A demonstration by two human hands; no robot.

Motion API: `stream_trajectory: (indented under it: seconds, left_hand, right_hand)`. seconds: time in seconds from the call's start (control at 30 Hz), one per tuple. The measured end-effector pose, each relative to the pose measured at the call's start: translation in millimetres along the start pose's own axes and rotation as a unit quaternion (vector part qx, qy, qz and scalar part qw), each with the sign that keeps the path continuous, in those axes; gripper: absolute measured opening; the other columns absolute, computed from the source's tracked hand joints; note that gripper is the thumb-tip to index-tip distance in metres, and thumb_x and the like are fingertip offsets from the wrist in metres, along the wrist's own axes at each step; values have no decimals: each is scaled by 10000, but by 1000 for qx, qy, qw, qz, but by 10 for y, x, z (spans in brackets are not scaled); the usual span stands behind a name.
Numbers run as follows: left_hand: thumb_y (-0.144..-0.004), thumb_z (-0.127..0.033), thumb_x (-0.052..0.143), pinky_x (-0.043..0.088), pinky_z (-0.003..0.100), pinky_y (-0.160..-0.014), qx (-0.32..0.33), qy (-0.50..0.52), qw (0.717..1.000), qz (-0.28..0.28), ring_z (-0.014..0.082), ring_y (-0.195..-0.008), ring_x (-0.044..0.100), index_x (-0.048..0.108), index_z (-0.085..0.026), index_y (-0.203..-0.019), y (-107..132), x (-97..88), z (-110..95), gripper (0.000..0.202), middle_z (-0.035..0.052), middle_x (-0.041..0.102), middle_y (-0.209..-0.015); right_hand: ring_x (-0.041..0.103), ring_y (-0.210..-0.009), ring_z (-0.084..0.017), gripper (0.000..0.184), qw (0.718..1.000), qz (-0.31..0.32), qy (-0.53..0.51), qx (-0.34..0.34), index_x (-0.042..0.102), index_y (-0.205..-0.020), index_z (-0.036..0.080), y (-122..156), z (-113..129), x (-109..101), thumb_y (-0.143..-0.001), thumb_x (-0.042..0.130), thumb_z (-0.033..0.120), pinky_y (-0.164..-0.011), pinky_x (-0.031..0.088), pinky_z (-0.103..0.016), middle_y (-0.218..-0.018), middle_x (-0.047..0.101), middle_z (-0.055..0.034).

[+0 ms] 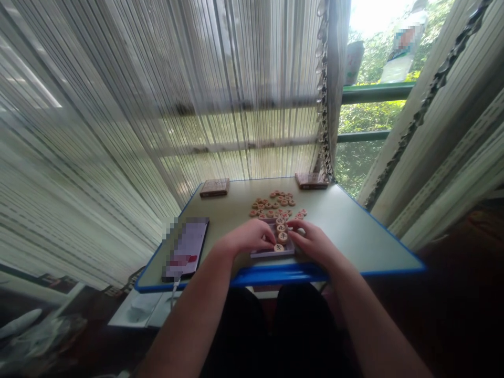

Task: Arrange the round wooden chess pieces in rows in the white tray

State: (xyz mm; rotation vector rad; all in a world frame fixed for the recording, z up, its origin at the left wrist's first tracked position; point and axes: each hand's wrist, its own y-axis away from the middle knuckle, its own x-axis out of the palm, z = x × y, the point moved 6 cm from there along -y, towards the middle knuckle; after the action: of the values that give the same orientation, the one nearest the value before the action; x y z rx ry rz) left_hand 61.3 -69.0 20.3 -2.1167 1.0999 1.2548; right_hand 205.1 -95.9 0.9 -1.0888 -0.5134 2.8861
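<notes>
A shallow, pale purple box (271, 254) lies near the table's front edge. Inside it, several round wooden xiangqi pieces with dark characters form a column, among them a larger piece (282, 238). My left hand (254, 234) reaches over the box's left side, its fingers bent down and closed at the edge of the nearest xiangqi piece (279, 248). At the right side of the column is my right hand (311, 239), fingertips beside the pieces and thumb apart from the index finger. Beyond the box lie loose xiangqi pieces (271, 206), some marked red.
The pale table (366, 239) has a blue edge. A phone (187, 247) with a white cable lies at left. Two flat brown boxes stand at the back, a left one (214, 187) and a right one (312, 180). Sheer curtains (236, 79) hang behind.
</notes>
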Motion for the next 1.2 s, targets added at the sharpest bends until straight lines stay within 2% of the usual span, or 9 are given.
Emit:
stream_trajectory:
  seconds: [0.17, 0.33, 0.67, 0.87, 1.2]
  left_hand:
    - [-726, -272, 601, 401, 187, -650, -8, 2, 1000, -16, 124, -715, 580, 719, -167, -834, -17, -19, -11, 192, 27, 673, -803]
    - [-740, -304, 568, 396, 186, -591, -43, 18, 999, 9, 116, -651, 572, 713, -144, -822, 9, -13, -27, 231, 24, 672, -744]
    - [-737, -242, 550, 404, 186, -633, -21, 43, 999, 15, 124, -726, 591, 710, -155, -882, 3, -20, -113, 232, 26, 686, -833]
    - [-716, -267, 567, 384, 186, -561, -61, 40, 997, 27, 111, -632, 574, 718, -142, -837, 1, 2, -59, 230, 16, 683, -741]
    - [-713, -215, 578, 404, 184, -638, -28, 44, 998, 29, 121, -712, 596, 722, -160, -829, -28, 27, -153, 193, 11, 692, -778]
  right_hand:
    - [587, -898, -178, 257, 1000, 0, 3, 2, 613, -992, 205, 6, 5, -7, -774, 504, 286, -796, 436, -285, -960, 656, -45]
    - [587, -911, -180, 264, 1000, -1, -1, -1, 610, -1006, 204, 6, -5, -2, -777, 505, 283, -807, 438, -292, -977, 654, -46]
    - [583, -931, -182, 275, 1000, 6, 5, 2, 609, -1019, 211, -2, -7, 1, -772, 512, 282, -819, 438, -296, -991, 652, -45]
    - [583, -939, -181, 289, 1000, 5, 8, 2, 605, -1038, 204, 14, 7, -9, -783, 500, 289, -816, 440, -287, -1007, 650, -51]
    - [588, -921, -184, 288, 1000, 0, 18, 1, 609, -1033, 215, 13, -5, -10, -778, 502, 295, -804, 441, -289, -986, 657, -49]
